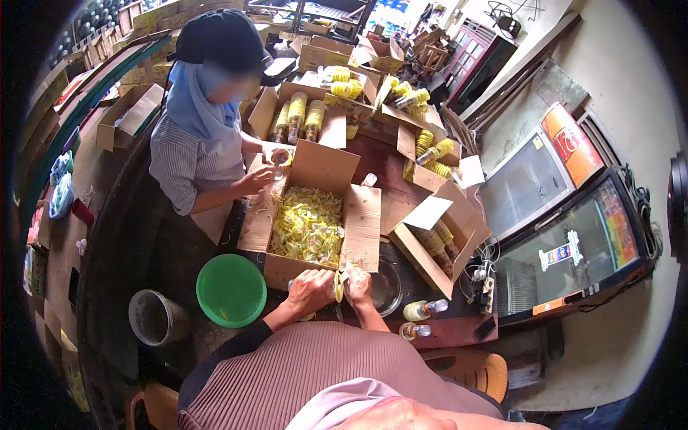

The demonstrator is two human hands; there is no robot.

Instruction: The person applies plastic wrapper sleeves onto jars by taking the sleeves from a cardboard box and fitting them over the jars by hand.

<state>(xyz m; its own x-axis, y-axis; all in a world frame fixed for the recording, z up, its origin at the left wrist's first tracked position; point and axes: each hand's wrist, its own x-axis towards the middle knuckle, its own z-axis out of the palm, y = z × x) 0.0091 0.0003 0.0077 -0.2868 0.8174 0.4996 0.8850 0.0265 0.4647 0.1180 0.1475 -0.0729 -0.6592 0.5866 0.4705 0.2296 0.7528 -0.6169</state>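
Observation:
Near my lap, at the front edge of an open cardboard box (362, 222), both my hands are together. My left hand (313, 290) is closed on one side of a small yellow-and-clear plastic piece (339, 285). My right hand (358, 287) pinches the other side, close to the box flap; its fingertips are partly hidden. Inside the box lies a heap of crumpled yellow plastic pieces (308, 226). A round clear bowl (389, 290) sits just right of my right hand. Below my hands a thin dark blade-like thing (339, 313) shows, too small to identify.
Across the box, a co-worker (204, 136) holds a clear cup-like item (279, 170). A green basin (231, 290) and grey bucket (154, 317) stand left. Bottles with yellow labels (416, 309) stand right; boxes of yellow-wrapped bottles (296, 115) are behind. A glass-door fridge (566, 251) stands right.

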